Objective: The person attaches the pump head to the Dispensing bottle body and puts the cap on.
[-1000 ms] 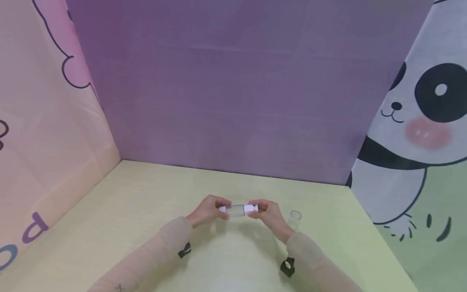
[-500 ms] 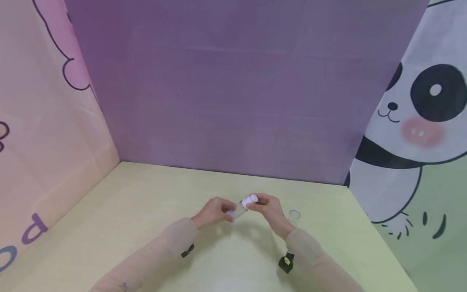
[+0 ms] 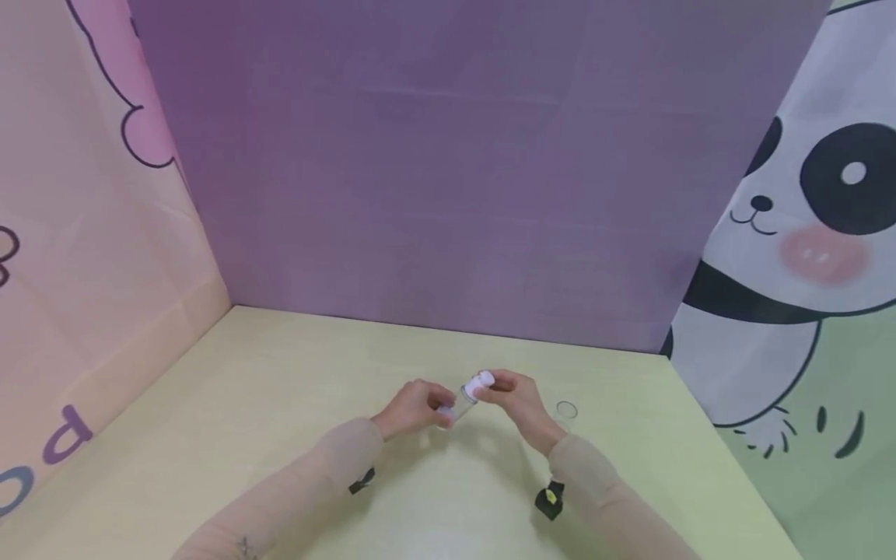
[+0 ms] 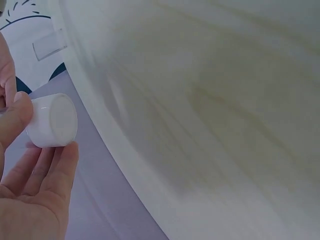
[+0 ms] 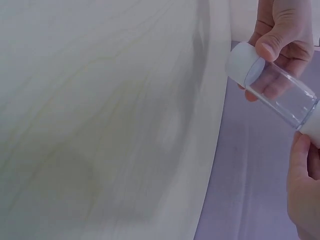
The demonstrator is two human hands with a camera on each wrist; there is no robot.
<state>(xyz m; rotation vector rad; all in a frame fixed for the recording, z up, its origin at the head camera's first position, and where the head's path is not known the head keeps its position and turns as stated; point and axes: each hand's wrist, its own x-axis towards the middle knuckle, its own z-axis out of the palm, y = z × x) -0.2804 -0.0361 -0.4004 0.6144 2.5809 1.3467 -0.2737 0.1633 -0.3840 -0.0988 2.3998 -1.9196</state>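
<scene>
A clear bottle (image 5: 285, 94) with white parts at both ends is held tilted above the table, between both hands. My left hand (image 3: 413, 408) pinches its lower white end (image 4: 52, 120), thumb on one side and fingers on the other. With thumb and fingers, my right hand (image 3: 516, 400) grips the upper white end (image 3: 479, 383). Through the clear wall no contents show. Right of my right hand, a clear open cap (image 3: 566, 411) with a thin dark rim stands on the table.
The pale wooden table (image 3: 315, 365) ends at a purple backdrop (image 3: 448, 194). A pink printed panel (image 3: 91, 257) rises at left, a panda-printed one (image 3: 742, 358) at right. Black wrist devices (image 3: 549, 502) hang below the sleeves.
The bottle went from level to tilted, its right end now higher and its left end lower. Both hands kept their hold and came slightly closer together. Over the last half second little moved.
</scene>
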